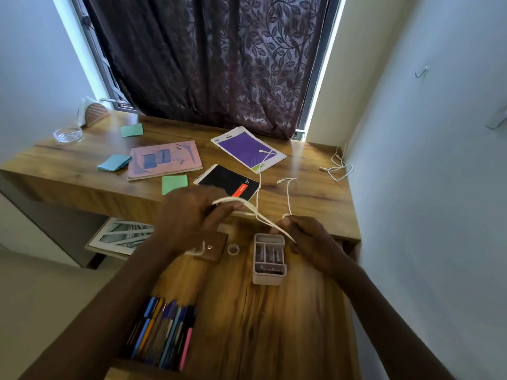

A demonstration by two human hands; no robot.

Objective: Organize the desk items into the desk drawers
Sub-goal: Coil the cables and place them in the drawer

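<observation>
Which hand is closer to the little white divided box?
Right. The right hand is just beside the right edge of the white box; the left hand is farther off, up and to its left.

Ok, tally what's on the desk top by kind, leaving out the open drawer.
Sticky note pads: 3 (green, blue, green)
Notebooks: 2 (pink, black spiral)
Purple-and-white pad: 1
White cables: 2 (held cable with its ends trailing on the desk, loose cable by the wall)
Glass dish: 1
Unclear corner item: 1
Total: 10
</observation>
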